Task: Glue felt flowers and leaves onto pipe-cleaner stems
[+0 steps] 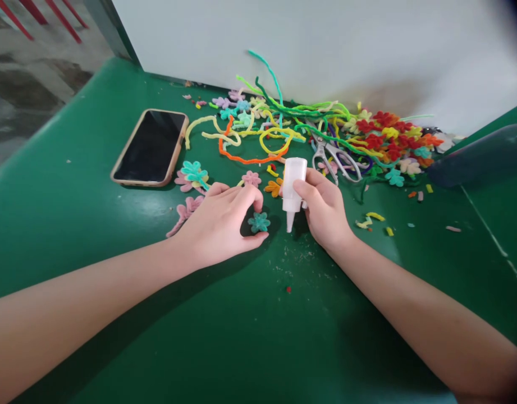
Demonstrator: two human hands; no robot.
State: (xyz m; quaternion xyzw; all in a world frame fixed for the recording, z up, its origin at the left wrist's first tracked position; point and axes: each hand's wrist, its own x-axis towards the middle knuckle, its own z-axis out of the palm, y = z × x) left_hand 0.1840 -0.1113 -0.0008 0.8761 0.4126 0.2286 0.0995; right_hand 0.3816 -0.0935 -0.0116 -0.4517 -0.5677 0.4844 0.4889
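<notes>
A white squeeze bottle (294, 182) points nozzle-down in my right hand (325, 210), whose fingers are wrapped round it. To the left of the nozzle lies a small teal fuzzy flower (259, 222) on the green table (224, 336). My left hand (227, 221) is beside that flower, thumb and forefinger curved apart around it, with a gap between the fingertips and nothing held. An orange flower (274, 187) and a pink flower (252, 179) lie just beyond my hands. A tiny red bit (288, 289) sits nearer to me.
A phone (151, 147) lies at the left. Metal scissors (336, 154) rest among coloured fuzzy stems (283, 140). Red and orange flowers (384, 134) are heaped at the back right, near a dark rounded object (485, 154). A white panel (304, 45) stands behind.
</notes>
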